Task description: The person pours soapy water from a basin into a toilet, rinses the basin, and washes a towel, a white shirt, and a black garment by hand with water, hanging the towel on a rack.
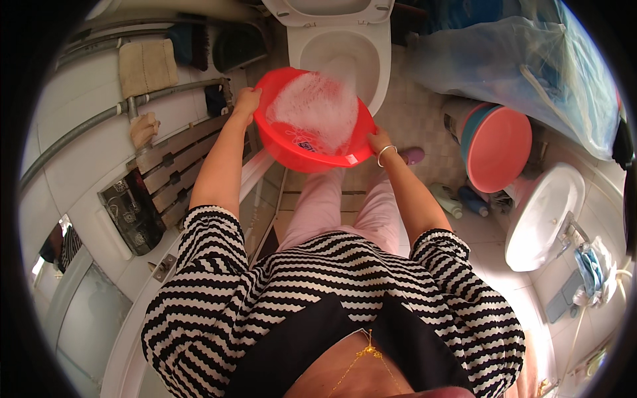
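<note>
A red plastic basin (285, 154) is held up in front of me, tilted away toward the toilet (381, 56). White foamy water (315, 109) slides over its far side and streams down into the toilet bowl, whose lid and seat are raised. My left hand (247, 103) grips the basin's rim on the left. On the right, my right hand (380, 140), with a bracelet at the wrist, is closed on the opposite rim. Part of the toilet bowl is hidden behind the basin and the foam.
At right, stacked basins (499, 149) stand near a white washbasin (544, 219). Bottles (458, 199) lie on the tiled floor. Blue plastic sheeting (511, 60) covers something at the far right. A grey rail (73, 142) and a slatted rack (176, 166) line the left wall.
</note>
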Demonstrator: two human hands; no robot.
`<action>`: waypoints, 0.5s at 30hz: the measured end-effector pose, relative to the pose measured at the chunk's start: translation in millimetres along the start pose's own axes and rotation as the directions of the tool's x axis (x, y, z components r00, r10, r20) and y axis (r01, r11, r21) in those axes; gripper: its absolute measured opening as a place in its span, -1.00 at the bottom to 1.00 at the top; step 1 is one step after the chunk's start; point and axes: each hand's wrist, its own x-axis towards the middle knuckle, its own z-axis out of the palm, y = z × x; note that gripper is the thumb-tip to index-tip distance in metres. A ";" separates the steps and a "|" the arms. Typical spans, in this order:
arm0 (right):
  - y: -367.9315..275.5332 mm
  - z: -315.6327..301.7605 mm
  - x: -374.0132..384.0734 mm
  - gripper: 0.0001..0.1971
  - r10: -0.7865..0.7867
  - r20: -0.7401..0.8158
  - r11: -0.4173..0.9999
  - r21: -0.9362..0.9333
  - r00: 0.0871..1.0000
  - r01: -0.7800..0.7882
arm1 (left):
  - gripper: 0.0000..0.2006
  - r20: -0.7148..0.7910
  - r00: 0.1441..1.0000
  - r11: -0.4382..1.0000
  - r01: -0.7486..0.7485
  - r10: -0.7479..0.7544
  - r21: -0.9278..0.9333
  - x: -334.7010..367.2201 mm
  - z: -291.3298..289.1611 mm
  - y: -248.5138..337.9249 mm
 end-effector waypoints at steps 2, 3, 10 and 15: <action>-4.1 4.0 -1.0 -0.55 0.058 0.048 0.998 0.017 0.997 -0.059 | -0.74 -0.006 0.999 0.999 -0.032 0.032 0.024 6.5 -4.9 1.8; -7.8 3.1 -2.2 -0.55 0.112 0.079 0.992 0.042 0.991 -0.115 | -0.75 -0.012 0.999 0.998 -0.042 0.043 0.038 4.1 -4.2 9.5; -20.8 4.2 -9.0 -0.53 0.223 0.162 0.937 0.238 0.961 -0.257 | -0.71 -0.018 0.990 0.941 -0.131 0.143 0.312 -6.3 0.1 53.0; -37.8 6.5 -16.6 -0.51 0.198 0.087 0.918 0.332 0.976 -0.215 | -0.68 -0.044 0.977 0.909 -0.179 0.211 0.377 -9.0 -5.6 51.4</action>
